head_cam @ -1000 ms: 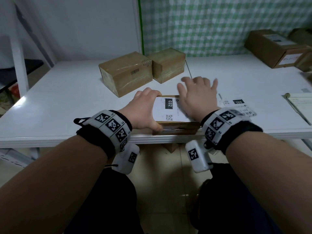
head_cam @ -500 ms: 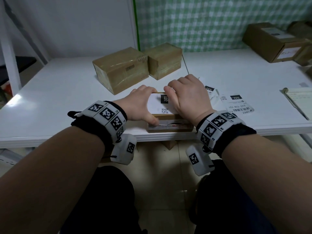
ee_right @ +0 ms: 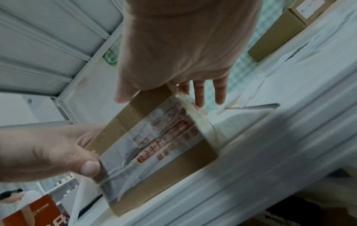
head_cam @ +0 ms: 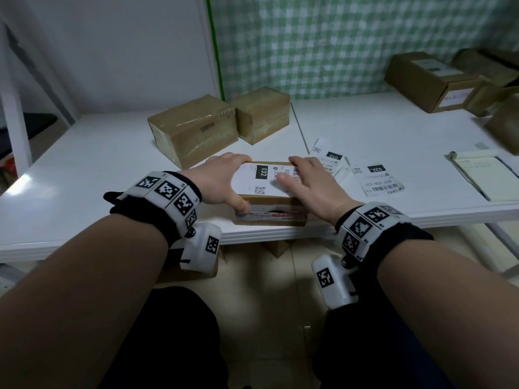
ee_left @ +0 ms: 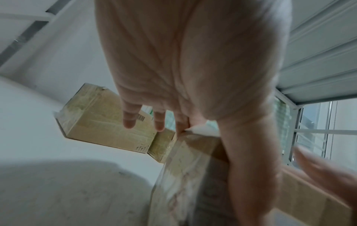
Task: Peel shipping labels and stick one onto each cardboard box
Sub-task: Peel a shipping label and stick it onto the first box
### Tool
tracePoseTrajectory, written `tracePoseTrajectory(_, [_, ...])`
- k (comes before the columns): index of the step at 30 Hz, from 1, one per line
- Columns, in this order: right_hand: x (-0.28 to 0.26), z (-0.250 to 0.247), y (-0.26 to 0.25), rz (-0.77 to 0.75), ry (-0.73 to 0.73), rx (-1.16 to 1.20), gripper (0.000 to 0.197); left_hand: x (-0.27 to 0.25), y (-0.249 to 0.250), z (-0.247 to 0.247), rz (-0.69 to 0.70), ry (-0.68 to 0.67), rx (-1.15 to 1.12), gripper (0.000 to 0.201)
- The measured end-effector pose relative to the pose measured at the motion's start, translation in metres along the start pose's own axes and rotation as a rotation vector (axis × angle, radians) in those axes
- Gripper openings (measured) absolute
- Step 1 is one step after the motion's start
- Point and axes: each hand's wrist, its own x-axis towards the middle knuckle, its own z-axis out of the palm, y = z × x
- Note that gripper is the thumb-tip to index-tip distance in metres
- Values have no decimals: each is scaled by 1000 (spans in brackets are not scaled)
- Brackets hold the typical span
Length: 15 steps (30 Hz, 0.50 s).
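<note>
A small cardboard box (head_cam: 269,211) sits at the table's front edge with a white "032" label (head_cam: 261,178) on its top. My left hand (head_cam: 222,181) grips the box's left end, fingers over the far top corner and thumb on the front face. My right hand (head_cam: 311,183) lies flat on the label's right part, thumb on the paper and fingers straight past the far edge. The right wrist view shows the box's front (ee_right: 154,137) with red print under clear tape. In the left wrist view the thumb (ee_left: 251,168) runs down that box (ee_left: 185,168).
Two unlabelled taped boxes (head_cam: 193,127) (head_cam: 262,113) stand just behind. Loose labels (head_cam: 377,181) (head_cam: 328,155) lie to the right on the white table (head_cam: 84,175). A notebook (head_cam: 483,175) sits at the right edge, and labelled boxes (head_cam: 429,80) are stacked at the back right.
My right hand has slid rightwards across the label and flattened, uncovering more of the print. The left hand keeps its hold on the box, which stays in place.
</note>
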Motion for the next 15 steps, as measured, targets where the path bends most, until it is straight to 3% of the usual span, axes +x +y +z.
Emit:
tracePoseTrajectory(6, [-4, 0, 9, 12, -100, 35, 114, 8, 7, -13, -31, -119, 155, 119])
tracePoseTrajectory(8, [-3, 4, 12, 5, -80, 24, 116, 10, 24, -17, 7, -109, 96, 111])
tracePoseTrajectory(11, [-3, 8, 14, -12, -54, 39, 111, 11, 65, -10, 92, 11, 4, 86])
tracePoseTrajectory(15, [-2, 12, 18, -16, -19, 96, 108, 24, 85, 22, 88, 110, 52, 64])
